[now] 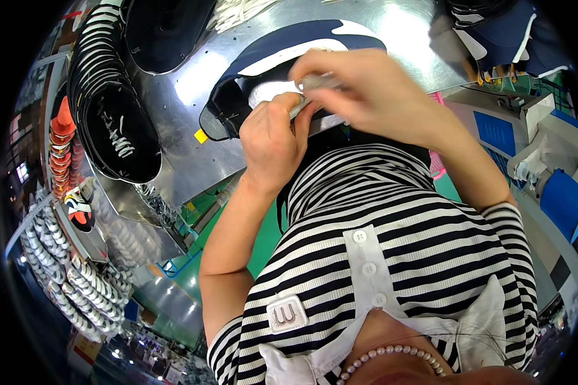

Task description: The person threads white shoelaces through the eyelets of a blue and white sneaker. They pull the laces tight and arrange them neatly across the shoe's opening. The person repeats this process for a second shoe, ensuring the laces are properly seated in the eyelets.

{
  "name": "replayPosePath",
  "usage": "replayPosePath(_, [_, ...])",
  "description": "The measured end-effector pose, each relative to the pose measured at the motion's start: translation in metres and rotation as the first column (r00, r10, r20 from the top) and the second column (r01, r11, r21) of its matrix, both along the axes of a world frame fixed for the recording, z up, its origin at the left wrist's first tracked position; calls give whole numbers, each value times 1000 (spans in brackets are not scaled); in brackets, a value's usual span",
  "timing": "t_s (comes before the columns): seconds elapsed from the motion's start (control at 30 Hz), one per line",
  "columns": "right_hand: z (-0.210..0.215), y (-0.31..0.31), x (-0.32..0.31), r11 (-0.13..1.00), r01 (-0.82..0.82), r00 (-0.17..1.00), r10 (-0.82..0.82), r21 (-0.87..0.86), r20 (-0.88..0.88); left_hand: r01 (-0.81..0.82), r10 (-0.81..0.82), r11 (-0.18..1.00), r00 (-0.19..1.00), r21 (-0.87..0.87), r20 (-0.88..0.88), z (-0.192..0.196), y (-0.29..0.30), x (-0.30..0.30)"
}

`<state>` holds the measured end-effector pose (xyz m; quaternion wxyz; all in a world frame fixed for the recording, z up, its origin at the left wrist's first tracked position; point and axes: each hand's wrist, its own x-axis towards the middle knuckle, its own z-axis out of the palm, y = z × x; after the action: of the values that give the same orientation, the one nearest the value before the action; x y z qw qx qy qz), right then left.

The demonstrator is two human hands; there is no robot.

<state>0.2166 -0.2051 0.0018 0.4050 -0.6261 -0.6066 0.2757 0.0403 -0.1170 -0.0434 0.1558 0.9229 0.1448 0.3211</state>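
A navy and white shoe upper (273, 51) lies on the metal table in front of me, with a dark lining at its left end and a yellow tab (201, 136) sticking out there. Over its opening, my left hand (273, 138) is closed, thumb against fingers, on a pale shoelace (297, 110). My right hand (379, 96) is closed around another part of the pale lace, close to the left fingertips. Motion smears the right hand somewhat. How the lace runs through the upper is hidden behind my fingers.
A long nested stack of black shoe uppers (119, 138) stands at the left of the metal table (202, 80). White laces (237, 11) lie in a bundle at the far edge. More navy uppers (501, 38) sit at the far right. Orange uppers (62, 144) hang beyond the left side.
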Motion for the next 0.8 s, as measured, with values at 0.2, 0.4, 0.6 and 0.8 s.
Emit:
replayPosePath(0.2, [-17,13,5,981,-100,971,133,-167,199,102,-101,995,994,-25,38,-1,-2,-8])
replayPosePath(0.4, [-10,18,13,988,43,988,-21,145,-150,99,-102,988,995,-121,-19,7,1,-6])
replayPosePath(0.6, [-11,31,27,994,101,833,-63,40,-549,-4,-52,936,987,-353,-151,21,4,-8])
replayPosePath(0.8, [-45,34,-2,989,94,857,-140,-115,-495,-304,234,557,950,-773,-205,32,11,8])
